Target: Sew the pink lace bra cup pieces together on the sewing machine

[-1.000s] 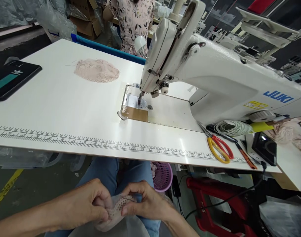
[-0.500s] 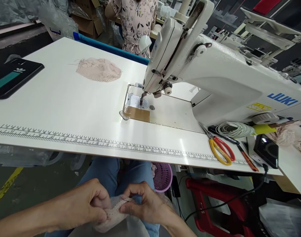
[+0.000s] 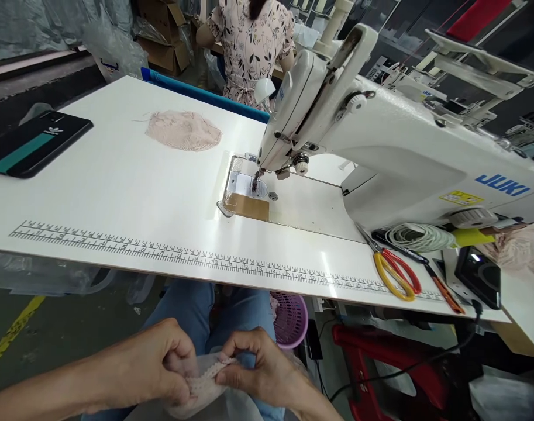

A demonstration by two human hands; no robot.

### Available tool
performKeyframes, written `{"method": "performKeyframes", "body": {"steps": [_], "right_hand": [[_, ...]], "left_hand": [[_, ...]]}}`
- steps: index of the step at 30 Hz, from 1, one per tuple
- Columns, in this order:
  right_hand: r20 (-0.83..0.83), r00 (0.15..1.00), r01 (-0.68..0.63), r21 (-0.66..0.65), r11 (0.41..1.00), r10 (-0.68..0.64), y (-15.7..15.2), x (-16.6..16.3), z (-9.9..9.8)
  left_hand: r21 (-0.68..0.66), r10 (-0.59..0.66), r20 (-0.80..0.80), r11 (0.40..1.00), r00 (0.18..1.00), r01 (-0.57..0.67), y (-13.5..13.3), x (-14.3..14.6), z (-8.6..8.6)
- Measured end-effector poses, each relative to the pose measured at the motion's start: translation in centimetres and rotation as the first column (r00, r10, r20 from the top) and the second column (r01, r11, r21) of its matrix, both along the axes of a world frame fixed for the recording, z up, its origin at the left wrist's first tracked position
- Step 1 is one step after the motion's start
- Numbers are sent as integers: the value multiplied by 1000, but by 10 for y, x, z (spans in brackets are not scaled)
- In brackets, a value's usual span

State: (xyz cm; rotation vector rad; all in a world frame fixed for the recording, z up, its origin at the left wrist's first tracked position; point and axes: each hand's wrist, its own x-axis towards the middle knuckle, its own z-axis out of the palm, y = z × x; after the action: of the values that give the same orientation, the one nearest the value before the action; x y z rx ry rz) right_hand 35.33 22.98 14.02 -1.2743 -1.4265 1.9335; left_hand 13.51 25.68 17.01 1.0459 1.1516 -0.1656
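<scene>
Over my lap, a piece of sheer pale pink fabric (image 3: 205, 383) with a lacy, gathered edge is stretched between both hands. My left hand (image 3: 174, 362) is closed, pinching the fabric at its left end. At the other end my right hand (image 3: 251, 365) grips the edge between thumb and fingers. Part of the fabric hangs low and is hidden by the hands. Up on the white table (image 3: 117, 187) lies a flat oval piece of pale pink fabric (image 3: 184, 130) with loose threads. A white sewing machine (image 3: 381, 146) stands to its right.
Yellow-and-red-handled scissors (image 3: 396, 275), coiled white cord (image 3: 420, 238) and a black device (image 3: 479, 275) lie at the table's right. A black phone (image 3: 38, 143) is at the left. Below are a purple basket (image 3: 290, 318) and a red stool (image 3: 389, 362). A person (image 3: 251, 47) stands behind.
The camera view has shifted slightly, so the table and machine sit a little lower and to the right. Both hands keep their hold on the fabric, which looks slightly more spread.
</scene>
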Motion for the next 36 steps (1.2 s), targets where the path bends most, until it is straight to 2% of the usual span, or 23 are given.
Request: {"method": "performKeyframes", "body": {"steps": [6,12,19,23,28,36], "right_hand": [[56,996,-64,-58,996,67,1,2,-3],[38,997,-61,-95,994,64,3,3,-3],[2,999,-50,25,998,50,-3,4,-8],[38,997,-65,111,992,61,-4,4,-7],[65,995,-85,82,993,80,-3,5,-4],[55,998,-36,63,997,32,0,3,-4]], "left_hand": [[41,-30,-47,999,998,32,0,-1,1],[50,-24,-39,998,999,26,-2,-1,3],[102,-39,-59,994,997,45,-9,-4,-13],[109,-24,-29,994,999,27,-11,-5,-17],[111,-3,-10,994,1000,4,-10,-3,-13],[105,-5,-42,994,999,9,-8,-1,-11]]}}
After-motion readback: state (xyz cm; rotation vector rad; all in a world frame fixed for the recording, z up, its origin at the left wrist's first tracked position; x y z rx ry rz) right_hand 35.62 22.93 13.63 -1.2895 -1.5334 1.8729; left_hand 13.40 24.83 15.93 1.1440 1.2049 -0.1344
